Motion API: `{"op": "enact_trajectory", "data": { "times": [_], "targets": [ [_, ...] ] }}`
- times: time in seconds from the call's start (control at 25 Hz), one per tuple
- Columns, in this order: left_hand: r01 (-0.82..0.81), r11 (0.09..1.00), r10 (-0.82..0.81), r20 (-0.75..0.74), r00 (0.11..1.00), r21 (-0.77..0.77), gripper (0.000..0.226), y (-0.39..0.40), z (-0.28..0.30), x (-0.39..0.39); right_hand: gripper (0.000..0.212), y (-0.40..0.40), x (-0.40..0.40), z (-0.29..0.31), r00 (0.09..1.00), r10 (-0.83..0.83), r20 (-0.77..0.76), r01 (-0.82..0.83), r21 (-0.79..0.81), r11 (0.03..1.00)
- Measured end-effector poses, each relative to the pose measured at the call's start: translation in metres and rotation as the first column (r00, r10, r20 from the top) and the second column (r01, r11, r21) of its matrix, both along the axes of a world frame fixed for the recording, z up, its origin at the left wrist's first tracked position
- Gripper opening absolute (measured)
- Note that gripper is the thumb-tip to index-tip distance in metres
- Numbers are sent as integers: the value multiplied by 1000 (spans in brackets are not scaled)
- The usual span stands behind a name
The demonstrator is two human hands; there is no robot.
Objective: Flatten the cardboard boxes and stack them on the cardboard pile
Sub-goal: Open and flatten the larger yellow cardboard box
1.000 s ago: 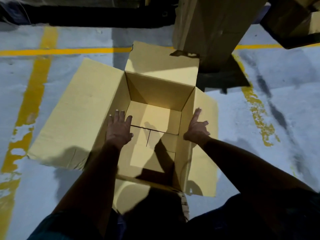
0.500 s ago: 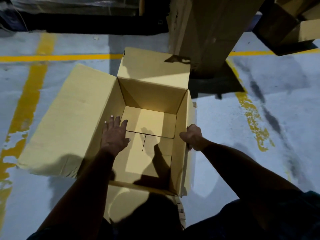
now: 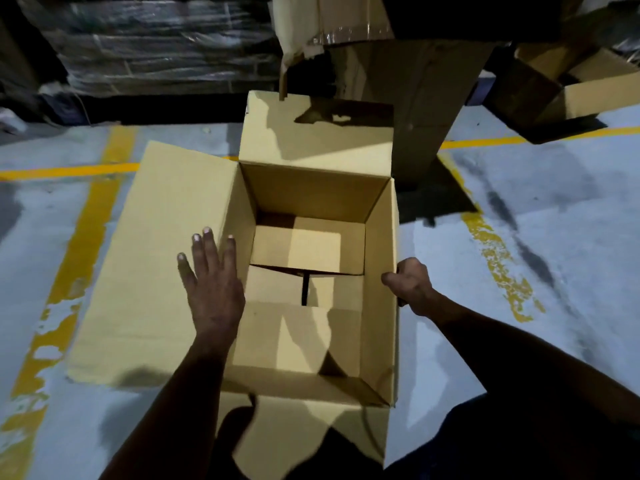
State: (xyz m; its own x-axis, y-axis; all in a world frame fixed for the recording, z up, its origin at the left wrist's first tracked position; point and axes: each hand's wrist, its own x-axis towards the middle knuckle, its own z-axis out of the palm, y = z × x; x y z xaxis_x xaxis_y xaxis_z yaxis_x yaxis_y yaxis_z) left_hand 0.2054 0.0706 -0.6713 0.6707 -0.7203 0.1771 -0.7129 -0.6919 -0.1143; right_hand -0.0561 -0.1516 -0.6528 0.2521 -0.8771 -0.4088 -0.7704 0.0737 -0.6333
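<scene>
An open cardboard box [image 3: 311,271] stands on the painted floor [image 3: 554,237], flaps spread. The left hand [image 3: 213,289] lies flat, fingers released, on the box's left flap. The right hand [image 3: 412,287] grasps the right wall's rim, fingers clenched.

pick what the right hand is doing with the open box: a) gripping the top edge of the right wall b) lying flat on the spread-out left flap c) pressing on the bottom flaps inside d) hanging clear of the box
a: the right hand is curled over the top edge of the right wall of the open box, while the left hand lies flat on the left flap.
</scene>
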Motion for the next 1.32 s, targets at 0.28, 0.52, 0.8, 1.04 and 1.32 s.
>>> {"op": "enact_trajectory", "data": {
  "times": [0.28, 0.52, 0.8, 1.04, 1.32],
  "targets": [
    [-401, 899, 252, -540, 803, -176, 104, 49, 38, -2, 13, 28, -45, 63, 994, 55, 98, -49, -67, 997],
    [-408, 895, 250, -554, 794, -181, 64, 63, 65, -21, 18, 54, -62, 85, 988, 57, 145, -43, -102, 994],
    [-239, 951, 93, -557, 825, -197, 36, 69, 83, -26, 21, 57, -73, 84, 993, 68, 98, -59, -86, 994],
    [-232, 957, 85, -593, 800, -175, 30, 62, 87, -32, 25, 43, -80, 74, 996, 73, -52, -75, -48, 996],
    [-316, 944, 197, -609, 768, -93, 17, 59, 83, -39, 73, 56, -64, 68, 929, 189, -319, -181, 53, 982]
  ]
}}
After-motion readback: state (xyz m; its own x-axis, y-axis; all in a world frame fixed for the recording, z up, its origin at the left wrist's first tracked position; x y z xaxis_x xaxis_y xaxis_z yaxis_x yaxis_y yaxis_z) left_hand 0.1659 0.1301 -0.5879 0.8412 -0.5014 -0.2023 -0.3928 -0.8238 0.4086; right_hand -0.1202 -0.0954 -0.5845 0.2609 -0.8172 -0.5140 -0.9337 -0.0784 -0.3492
